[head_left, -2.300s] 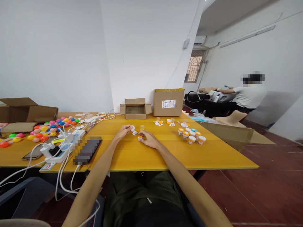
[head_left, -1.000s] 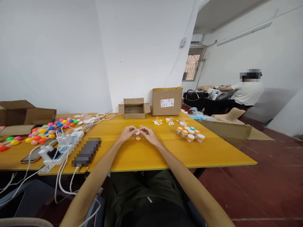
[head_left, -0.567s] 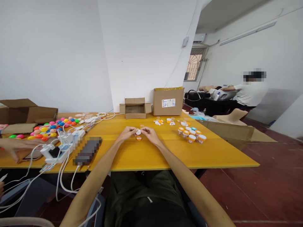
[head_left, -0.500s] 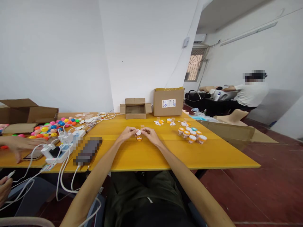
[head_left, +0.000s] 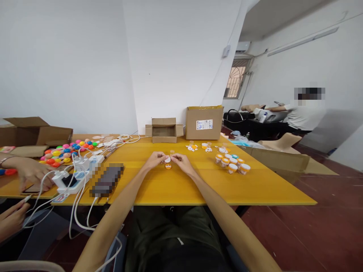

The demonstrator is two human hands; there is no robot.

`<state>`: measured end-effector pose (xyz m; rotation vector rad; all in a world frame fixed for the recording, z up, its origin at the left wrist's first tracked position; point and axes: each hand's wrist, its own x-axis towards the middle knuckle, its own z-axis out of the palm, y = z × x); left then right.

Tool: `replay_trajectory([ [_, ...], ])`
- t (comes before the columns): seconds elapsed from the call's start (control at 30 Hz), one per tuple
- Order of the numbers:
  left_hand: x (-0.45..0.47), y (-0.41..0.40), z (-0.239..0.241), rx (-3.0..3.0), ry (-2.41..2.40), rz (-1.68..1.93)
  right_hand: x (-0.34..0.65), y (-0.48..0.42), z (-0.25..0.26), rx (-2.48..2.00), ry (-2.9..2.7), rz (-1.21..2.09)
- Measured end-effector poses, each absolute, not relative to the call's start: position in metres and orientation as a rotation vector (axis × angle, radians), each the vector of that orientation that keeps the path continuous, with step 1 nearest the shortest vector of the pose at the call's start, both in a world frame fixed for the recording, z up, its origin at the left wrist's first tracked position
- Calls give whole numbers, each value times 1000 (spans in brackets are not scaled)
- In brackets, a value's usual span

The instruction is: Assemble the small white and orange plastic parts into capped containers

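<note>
My left hand and my right hand meet over the middle of the yellow table. Both pinch a small white round piece held between their fingertips. A small orange cap lies on the table just below the hands. A cluster of small jars with orange and white lids stands to the right of my right hand. Loose small white and orange parts lie farther back.
Two cardboard boxes stand at the table's far edge. At left are coloured balls, a power strip with white cables and a dark phone. Another person's hands reach in at far left. A person sits at back right.
My hands came together from the table and took the white piece between them. Another person's hands entered at the left near the power strip. The view shifted slightly.
</note>
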<state>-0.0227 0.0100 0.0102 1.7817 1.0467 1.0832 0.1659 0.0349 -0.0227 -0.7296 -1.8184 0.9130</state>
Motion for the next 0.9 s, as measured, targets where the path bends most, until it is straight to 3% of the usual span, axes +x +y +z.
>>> replay_trajectory([
  [0.9,-19,1,16,1709,1050,1061,169,32,-20,-706,-1753,1045],
])
